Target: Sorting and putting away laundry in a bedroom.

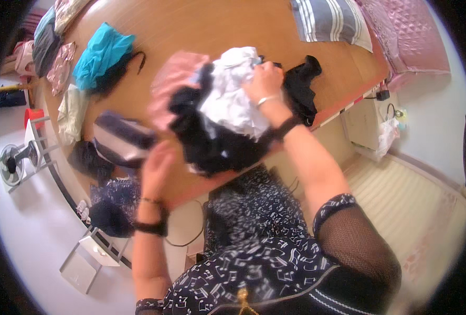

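Fingers point(261, 71) of the right hand point(267, 86) bend into the upper part of a white garment point(230, 86) and seem to pinch it, though blur softens the grip. This garment sits bunched near the middle of the table's point(207, 26) near edge, on top of black clothes point(212, 142), with a pink garment point(172, 86) spread out to their left. The left hand point(158, 160) is just beside a dark-and-grey bundle point(120, 139) toward the left end; whether its fingers are spread or pressed together, or touch the bundle, I cannot tell. Judging by how things lie, little looks finished: only the striped cloth point(330, 22) by the right edge lies flat and neat. The heap at the near edge is loose and tangled, and a separate black garment point(302, 86) lies crumpled to its right, close to that edge. Along the left edge, a turquoise garment point(101, 58) and a cream cloth point(71, 113) are apart from the heap, both rumpled, so they look set aside rather than put in order.
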A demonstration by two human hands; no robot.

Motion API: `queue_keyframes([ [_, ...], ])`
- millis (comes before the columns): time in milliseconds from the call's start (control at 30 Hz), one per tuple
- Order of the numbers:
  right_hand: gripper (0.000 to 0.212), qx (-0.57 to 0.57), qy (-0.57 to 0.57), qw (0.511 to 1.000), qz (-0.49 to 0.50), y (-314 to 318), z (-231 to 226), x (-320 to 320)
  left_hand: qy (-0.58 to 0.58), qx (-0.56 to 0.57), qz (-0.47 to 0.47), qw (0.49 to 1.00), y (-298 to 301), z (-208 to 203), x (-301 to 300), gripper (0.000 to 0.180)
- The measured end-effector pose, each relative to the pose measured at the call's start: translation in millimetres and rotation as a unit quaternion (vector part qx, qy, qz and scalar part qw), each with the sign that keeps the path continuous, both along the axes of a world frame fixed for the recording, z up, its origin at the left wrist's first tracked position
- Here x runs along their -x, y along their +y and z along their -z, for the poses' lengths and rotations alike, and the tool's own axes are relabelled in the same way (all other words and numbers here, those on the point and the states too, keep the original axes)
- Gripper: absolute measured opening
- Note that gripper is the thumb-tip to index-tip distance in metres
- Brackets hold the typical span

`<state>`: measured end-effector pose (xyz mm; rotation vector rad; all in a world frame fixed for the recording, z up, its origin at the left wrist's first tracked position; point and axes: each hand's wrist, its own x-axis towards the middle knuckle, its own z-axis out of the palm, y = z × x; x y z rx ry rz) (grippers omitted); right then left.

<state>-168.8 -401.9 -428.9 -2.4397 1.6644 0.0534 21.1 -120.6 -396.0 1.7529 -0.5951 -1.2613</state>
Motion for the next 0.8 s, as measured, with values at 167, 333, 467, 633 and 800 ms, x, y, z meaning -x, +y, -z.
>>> queue_keyframes([
  [167,0.024,-0.095,-0.328,0.934,-0.106,78.5,-66.2,-5.8,-0.061,0.067,0.032,0.995,-47.6,36.2,30.9,0.082],
  [333,0.027,-0.093,-0.427,0.856,-0.276,131.6,-110.4,24.0,-0.015,0.082,0.080,0.993,-51.8,-5.9,30.0,0.087],
  [467,0.046,-0.208,-0.488,0.812,-0.244,129.9,-137.3,40.4,0.134,0.071,0.151,0.977,-29.2,-71.7,38.0,0.084],
  [633,0.054,-0.188,-0.446,0.858,-0.170,114.2,-145.6,60.5,0.287,0.037,0.130,0.948,-27.3,-86.5,59.4,0.080],
  [800,0.063,-0.073,-0.402,0.901,-0.145,90.5,-109.0,60.6,0.209,-0.047,-0.063,0.975,-89.4,-43.6,98.6,0.037],
])
